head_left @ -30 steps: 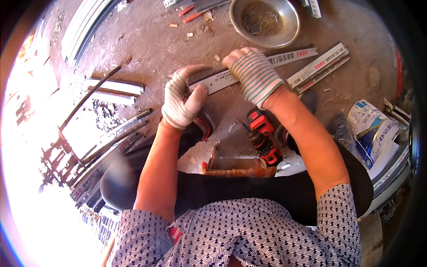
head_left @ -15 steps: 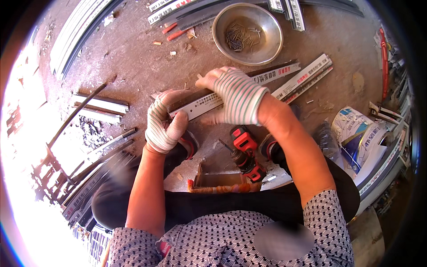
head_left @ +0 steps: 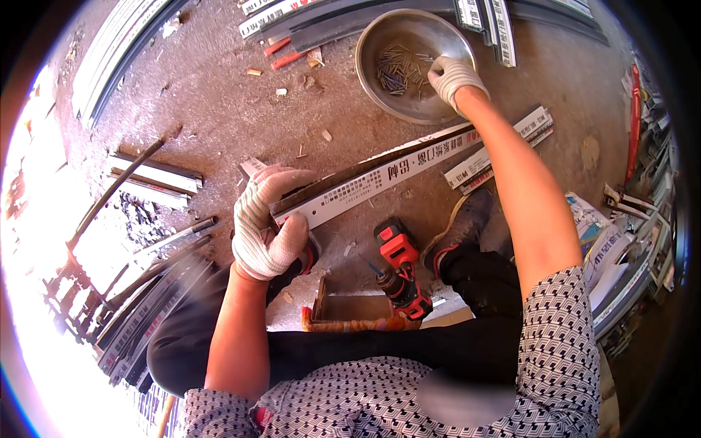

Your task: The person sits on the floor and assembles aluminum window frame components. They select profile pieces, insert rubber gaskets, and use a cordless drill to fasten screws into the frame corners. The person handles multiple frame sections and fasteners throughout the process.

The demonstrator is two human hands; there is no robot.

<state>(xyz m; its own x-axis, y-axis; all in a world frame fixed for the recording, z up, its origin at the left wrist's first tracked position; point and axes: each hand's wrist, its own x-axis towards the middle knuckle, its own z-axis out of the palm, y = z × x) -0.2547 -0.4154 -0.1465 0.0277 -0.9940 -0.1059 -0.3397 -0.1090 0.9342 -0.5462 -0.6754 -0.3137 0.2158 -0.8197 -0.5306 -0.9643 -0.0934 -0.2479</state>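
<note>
Here, dark lettering [head_left: 416, 159] along white bar [head_left: 376, 182]

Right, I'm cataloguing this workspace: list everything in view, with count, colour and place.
Metal bowl: one, silver, top centre
Fasteners: many, silvery, in bowl
Long profile: one, white and dark, centre
Short profiles: at least two, white, right
Other profiles: several, white and dark, top and left
Cordless drill: one, red and black, lower centre
Tool handles: two, red, left of bowl
Rod: one, dark, left
Shallow box: one, brown, lower centre
Printed container: one, white and blue, right
Trousers: one pair, black, bottom
Left hand: one, white-gloved, on long profile
Right hand: one, white-gloved, over bowl
</note>
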